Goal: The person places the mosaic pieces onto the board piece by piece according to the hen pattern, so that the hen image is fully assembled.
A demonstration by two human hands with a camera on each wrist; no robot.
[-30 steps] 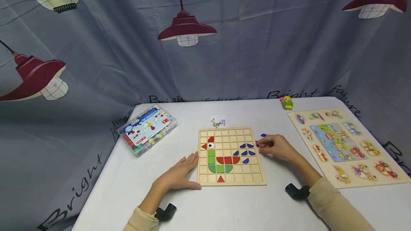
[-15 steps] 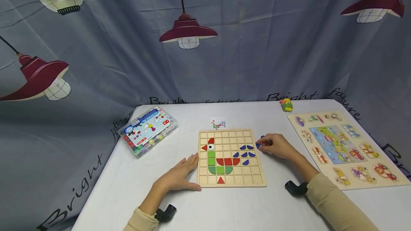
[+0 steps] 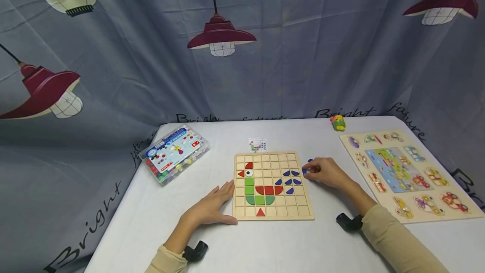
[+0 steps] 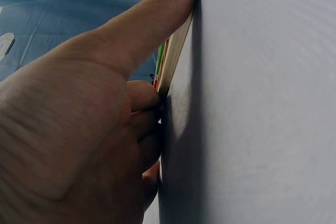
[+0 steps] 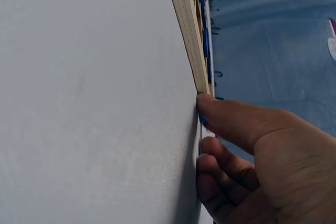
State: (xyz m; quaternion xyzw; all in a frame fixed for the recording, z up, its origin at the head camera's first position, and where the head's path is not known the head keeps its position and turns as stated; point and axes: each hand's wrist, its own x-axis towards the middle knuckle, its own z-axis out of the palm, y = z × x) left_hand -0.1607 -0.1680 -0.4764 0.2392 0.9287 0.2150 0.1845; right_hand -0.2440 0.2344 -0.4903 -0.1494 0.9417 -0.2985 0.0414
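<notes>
A wooden grid board [image 3: 273, 214] lies on the white table, with red, green and blue pieces forming a bird. My left hand [image 3: 212, 204] rests flat at the board's left edge, fingers straight and thumb at the near corner. In the left wrist view its thumb [image 4: 152, 22] lies against the board's side. Just off the right edge, my right hand [image 3: 322, 172] pinches a blue piece [image 3: 304, 172] between thumb and fingertips. The right wrist view shows a bit of blue [image 5: 203, 120] under that thumb. Another blue piece [image 3: 310, 160] lies just beyond the fingers.
A picture card [image 3: 257, 144] lies behind the board. At the left is a clear case [image 3: 175, 154] of colourful beads. On the right lies a large wooden picture puzzle [image 3: 409, 176], with a small green and yellow toy figure [image 3: 338, 123] behind it.
The right fingers have shifted slightly at the board's right edge, and more of the blue piece shows at their tips. The left hand and the pieces on the board stay put.
</notes>
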